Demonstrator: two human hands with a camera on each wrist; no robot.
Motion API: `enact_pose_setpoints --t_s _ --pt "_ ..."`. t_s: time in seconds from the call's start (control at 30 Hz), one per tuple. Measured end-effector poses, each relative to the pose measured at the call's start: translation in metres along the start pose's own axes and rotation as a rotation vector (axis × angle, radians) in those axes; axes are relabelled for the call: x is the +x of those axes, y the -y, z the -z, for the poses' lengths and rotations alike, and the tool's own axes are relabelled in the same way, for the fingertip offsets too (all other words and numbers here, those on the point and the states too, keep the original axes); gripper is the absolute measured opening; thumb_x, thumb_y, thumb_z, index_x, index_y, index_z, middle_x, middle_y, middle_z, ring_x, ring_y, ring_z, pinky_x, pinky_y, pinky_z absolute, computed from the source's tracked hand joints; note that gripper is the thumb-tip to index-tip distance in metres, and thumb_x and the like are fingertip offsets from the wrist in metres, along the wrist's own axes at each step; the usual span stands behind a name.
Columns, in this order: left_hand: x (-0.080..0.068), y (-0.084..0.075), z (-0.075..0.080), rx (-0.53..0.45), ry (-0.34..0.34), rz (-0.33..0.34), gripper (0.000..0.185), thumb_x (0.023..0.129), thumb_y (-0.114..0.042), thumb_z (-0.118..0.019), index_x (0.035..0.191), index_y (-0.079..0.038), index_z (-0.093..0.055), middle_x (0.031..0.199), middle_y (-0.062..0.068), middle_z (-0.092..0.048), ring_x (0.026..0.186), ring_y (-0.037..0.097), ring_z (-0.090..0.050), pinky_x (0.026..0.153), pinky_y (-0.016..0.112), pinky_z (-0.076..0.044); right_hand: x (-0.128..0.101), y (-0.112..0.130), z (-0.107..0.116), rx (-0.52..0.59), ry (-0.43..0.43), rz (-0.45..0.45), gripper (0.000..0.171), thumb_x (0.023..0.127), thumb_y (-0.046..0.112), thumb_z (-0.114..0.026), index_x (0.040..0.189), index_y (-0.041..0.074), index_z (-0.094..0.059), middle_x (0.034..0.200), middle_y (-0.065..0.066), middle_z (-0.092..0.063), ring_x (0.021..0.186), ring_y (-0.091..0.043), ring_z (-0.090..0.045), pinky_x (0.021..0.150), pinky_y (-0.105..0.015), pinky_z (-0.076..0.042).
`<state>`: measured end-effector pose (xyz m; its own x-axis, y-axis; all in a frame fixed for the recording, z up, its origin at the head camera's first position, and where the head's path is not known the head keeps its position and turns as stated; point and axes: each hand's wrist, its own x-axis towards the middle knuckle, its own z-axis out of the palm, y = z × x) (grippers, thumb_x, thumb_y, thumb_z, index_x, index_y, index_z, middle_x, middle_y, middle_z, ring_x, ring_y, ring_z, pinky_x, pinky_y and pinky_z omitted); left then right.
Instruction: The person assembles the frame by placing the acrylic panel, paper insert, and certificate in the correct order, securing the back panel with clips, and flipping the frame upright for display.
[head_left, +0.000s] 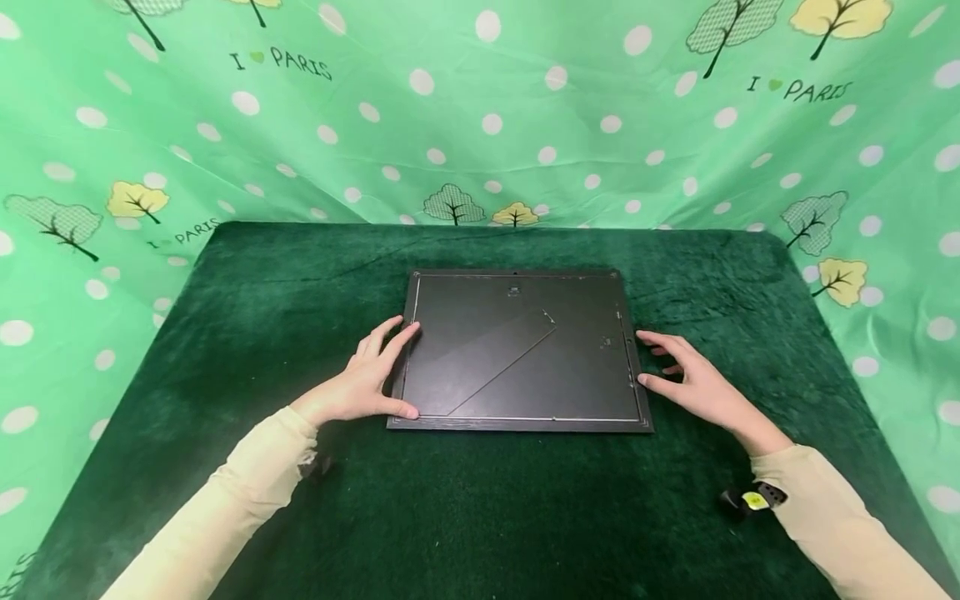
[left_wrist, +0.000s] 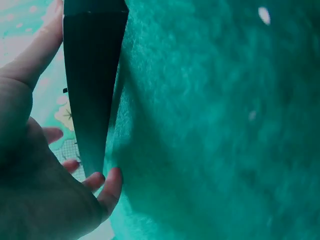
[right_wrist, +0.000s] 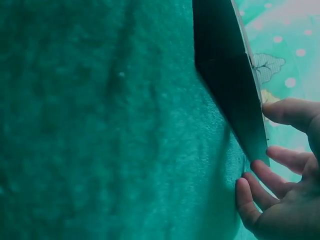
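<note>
Picture frame (head_left: 521,350) face-down, apparently touched by both hands

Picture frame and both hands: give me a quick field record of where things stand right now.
frame: black picture frame lying face down, backing and folded stand leg up
surface: dark green cloth table
left hand: fingers straight, touching the frame's left edge
right hand: fingers relaxed, at the frame's right edge
backdrop: green polka-dot cloth with trees
</note>
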<state>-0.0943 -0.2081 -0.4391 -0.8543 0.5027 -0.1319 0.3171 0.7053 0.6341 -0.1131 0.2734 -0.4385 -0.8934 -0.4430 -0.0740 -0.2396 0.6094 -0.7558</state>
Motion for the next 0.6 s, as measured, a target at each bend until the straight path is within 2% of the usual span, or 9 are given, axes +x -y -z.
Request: enact_pose_setpoints --t_s 0.13,0.23,0.47,0.6 --pt "0.002 0.004 -0.001 -0.047 0.008 0.058 0.123 0.069 -0.045 -0.086 0.155 -0.012 -0.004 0.157 0.019 0.003 0.139 0.045 -0.007 0.098 0.07 -0.018 0.004 -0.002 0.002 0.049 0.012 -0.031 0.063 0.096 0.015 -0.061 0.15 0.004 -0.03 0.143 -0.023 -0.036 0.122 -0.041 -0.041 0.088 -0.056 -0.04" --pt "0.003 0.007 -0.002 -0.048 0.019 0.075 0.126 0.068 -0.046 -0.086 0.155 -0.012 -0.003 0.158 0.018 0.001 0.14 0.042 -0.005 0.099 0.068 -0.018 0.007 -0.003 0.003 0.078 0.038 -0.052 0.061 0.098 0.02 -0.058 0.151 0.008 -0.029 0.143 -0.021 -0.039 0.123 -0.039 -0.04 0.089 -0.054 -0.04" --pt "0.003 0.011 0.001 -0.067 0.044 0.024 0.124 0.069 -0.045 -0.085 0.155 -0.01 -0.003 0.157 0.019 -0.004 0.139 0.042 -0.005 0.1 0.069 -0.016 0.014 -0.01 0.007 0.124 0.075 -0.103 0.058 0.101 0.025 -0.052 0.152 0.01 -0.029 0.141 -0.019 -0.042 0.12 -0.034 -0.041 0.089 -0.049 -0.037" --pt "0.003 0.014 0.004 -0.098 0.065 0.008 0.12 0.072 -0.043 -0.084 0.155 -0.011 -0.004 0.158 0.018 -0.004 0.138 0.042 -0.005 0.1 0.069 -0.019 0.02 -0.014 0.009 0.164 0.066 -0.104 0.059 0.102 0.024 -0.05 0.154 0.012 -0.024 0.142 -0.02 -0.042 0.111 -0.028 -0.045 0.087 -0.038 -0.04"
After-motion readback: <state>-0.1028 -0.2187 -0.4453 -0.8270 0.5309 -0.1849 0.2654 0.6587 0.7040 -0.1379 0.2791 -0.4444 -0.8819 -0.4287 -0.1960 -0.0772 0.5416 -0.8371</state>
